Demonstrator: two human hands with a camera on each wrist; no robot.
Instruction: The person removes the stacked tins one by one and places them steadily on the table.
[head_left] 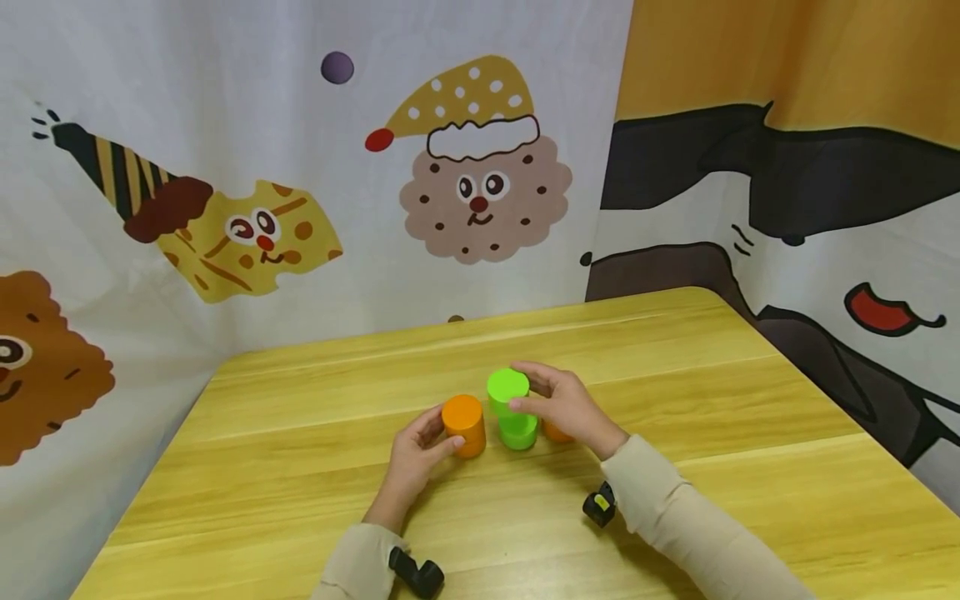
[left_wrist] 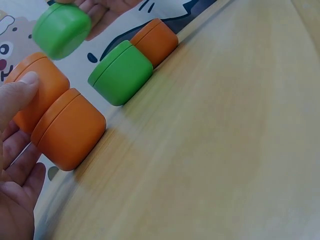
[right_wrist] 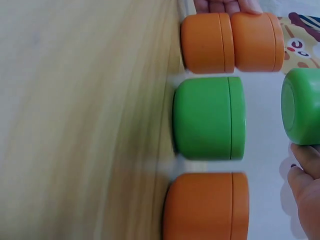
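In the head view, my left hand (head_left: 412, 457) holds an orange round lidded jar (head_left: 462, 410) between thumb and fingers. Beneath it stands a second orange jar (left_wrist: 72, 131); the two are stacked and appear to touch in the wrist views. My right hand (head_left: 567, 406) grips a green lidded jar (head_left: 507, 387) in the air, over another green jar (head_left: 518, 434) on the table. A gap between the two green jars shows in the right wrist view. To the right, partly behind my right hand, stands a third orange jar (right_wrist: 207, 207).
The jars stand towards the far middle of a wood-grain table (head_left: 285, 467). A curtain (head_left: 277, 100) with cartoon figures hangs behind its far edge. Black wrist cameras sit on the left sleeve (head_left: 352, 567) and the right sleeve (head_left: 690, 517).
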